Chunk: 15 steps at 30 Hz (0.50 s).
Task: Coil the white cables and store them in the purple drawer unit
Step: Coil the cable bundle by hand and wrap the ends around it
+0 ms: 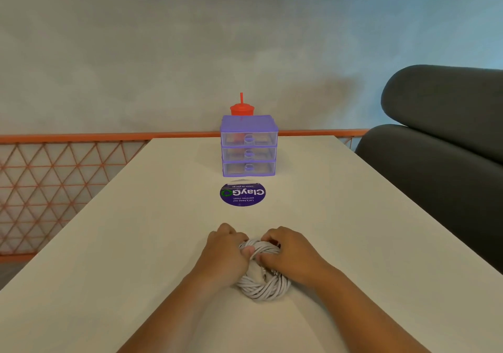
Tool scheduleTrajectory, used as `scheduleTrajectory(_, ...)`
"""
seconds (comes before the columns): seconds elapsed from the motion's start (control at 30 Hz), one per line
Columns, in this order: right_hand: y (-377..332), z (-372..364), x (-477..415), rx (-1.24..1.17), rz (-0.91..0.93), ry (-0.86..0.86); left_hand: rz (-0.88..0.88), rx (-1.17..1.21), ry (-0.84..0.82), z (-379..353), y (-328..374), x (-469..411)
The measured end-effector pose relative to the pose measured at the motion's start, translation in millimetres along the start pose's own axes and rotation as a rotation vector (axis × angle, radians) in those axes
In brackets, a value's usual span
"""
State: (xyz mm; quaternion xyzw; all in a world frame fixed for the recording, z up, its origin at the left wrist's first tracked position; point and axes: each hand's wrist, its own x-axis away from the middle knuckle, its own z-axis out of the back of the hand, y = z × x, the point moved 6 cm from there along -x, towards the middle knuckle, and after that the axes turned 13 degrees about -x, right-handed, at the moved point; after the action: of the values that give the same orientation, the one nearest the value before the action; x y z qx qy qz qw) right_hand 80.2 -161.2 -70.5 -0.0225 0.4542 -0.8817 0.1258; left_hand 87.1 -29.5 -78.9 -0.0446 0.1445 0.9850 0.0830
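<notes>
**Both hands clamped on the coil, and that's exactly the risky bit**

Both hands are gripping the white cable coil (265, 288) at its far side. The left hand (226, 249) has its fingers curled round the far-left of the ring with the thumb pressed on top. The right hand (288, 252) is hooked over the far rim with its thumb tucked toward the middle. The coil lies on the white table (136, 243) close to the person, and the near half of the ring isn't held by anything. I can't spot a tie or a tucked-in end, and any plugs are hidden under the fingers.

Stuff I'd worry about:

- The purple drawer unit (249, 145) sits well apart at the far end, all three drawers pushed in, with a round purple sticker (242, 193) between it and the coil. Opening a drawer means freeing a hand, and with nothing securing the loops they'll probably spring open.
- Lifting from the far side only could let the loose near loops sag and slide out of the bundle.
- The bundle looks pretty fat. No way to judge the fit from here, but if it's taller than a drawer it'll snag going in.
- That unit looks like light plastic. Tugging a handle one-handed might just drag it forward, and shoving a drawer shut could push it into the red cup (242, 109) right behind it.
</notes>
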Motion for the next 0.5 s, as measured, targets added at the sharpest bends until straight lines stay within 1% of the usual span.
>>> scheduleTrajectory(0.1, 0.6, 1.1, -0.7, -0.05, 0.024, 0.004, 0.002, 0.095, -0.004, -3.4, -2.6, -2.5)
scheduleTrajectory(0.23, 4.9, 2.9, -0.1, -0.159, 0.028, -0.025, -0.041, 0.277, -0.015, -3.7, -2.3, -1.5)
scheduleTrajectory(0.4, 12.5, 8.6, -2.0, -0.267, -0.015, -0.015, -0.09, 0.317, -0.04, -0.8, 1.9, -2.2)
scheduleTrajectory(0.5, 17.8, 9.6, -2.7, -0.388, -0.033, 0.007, -0.087, 0.371, -0.05, 1.8, 4.0, 0.0)
